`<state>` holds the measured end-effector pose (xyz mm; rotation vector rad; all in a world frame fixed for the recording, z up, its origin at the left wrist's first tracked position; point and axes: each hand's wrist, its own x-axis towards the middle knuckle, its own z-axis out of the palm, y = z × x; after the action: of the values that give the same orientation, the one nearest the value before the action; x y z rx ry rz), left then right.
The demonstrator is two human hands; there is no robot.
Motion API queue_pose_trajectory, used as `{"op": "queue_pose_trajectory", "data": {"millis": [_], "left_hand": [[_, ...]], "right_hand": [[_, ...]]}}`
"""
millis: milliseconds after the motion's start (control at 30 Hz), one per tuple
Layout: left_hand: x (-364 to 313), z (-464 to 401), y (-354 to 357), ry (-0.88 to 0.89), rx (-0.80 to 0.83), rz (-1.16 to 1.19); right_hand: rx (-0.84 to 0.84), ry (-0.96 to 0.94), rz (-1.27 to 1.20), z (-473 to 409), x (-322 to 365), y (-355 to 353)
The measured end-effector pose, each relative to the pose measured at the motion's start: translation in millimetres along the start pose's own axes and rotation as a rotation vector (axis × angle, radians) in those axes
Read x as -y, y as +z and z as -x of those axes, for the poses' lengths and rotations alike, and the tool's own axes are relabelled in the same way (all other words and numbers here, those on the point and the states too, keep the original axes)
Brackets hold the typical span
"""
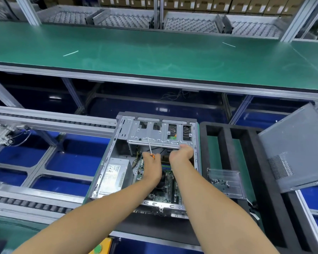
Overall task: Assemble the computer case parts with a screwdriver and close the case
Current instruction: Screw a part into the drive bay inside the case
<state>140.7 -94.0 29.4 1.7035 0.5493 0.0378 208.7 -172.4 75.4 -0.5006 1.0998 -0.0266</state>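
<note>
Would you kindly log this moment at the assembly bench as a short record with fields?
left hand: left hand grips the screwdriver, tip against the drive cage
right hand: right hand holds the cage's near edge
case: computer case lies open, motherboard and power supply exposed
side panel: side panel off, leaning to the right
screws: small screws in a clear tray right of the case
stage: case not yet closed

Single head-worn view, close, angled forward and down over an open computer case [145, 162]
</note>
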Motion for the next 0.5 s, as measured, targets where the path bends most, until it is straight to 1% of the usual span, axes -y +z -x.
{"op": "queue_pose_trajectory", "data": {"millis": [67,167,233,267,333,400,500], "left_hand": [[-1.5,2.2,-5.7,0.205,-0.050,-0.140],[-12.0,-12.2,-19.6,0.429,0.003,-0.379],[-26.3,-30.9,-28.4,0.540,0.022,-0.611],[-34.8,-39.7,-32.4,0.583,0.027,-0.694],[-50.3,-55.6,-39.5,0.655,0.052,-0.752],[-59.7,-71.8,-43.7,0.718,0.085,-0.810],[-69.4,-91.1,-46.8,0.721,0.152,-0.950]], "right_hand": [[0.033,-0.008,0.045,2.0,-0.6,-0.4],[0.033,-0.046,0.099,17.8,3.5,2.1],[-0.005,-0.073,0.132,23.2,9.5,8.4],[-0.027,-0.073,0.147,23.1,10.8,9.7],[-0.027,-0.137,0.267,25.2,9.1,7.5],[0.080,-0.266,0.457,27.8,3.8,-3.6],[0.181,-0.270,0.566,29.3,-2.1,-7.8]]}}
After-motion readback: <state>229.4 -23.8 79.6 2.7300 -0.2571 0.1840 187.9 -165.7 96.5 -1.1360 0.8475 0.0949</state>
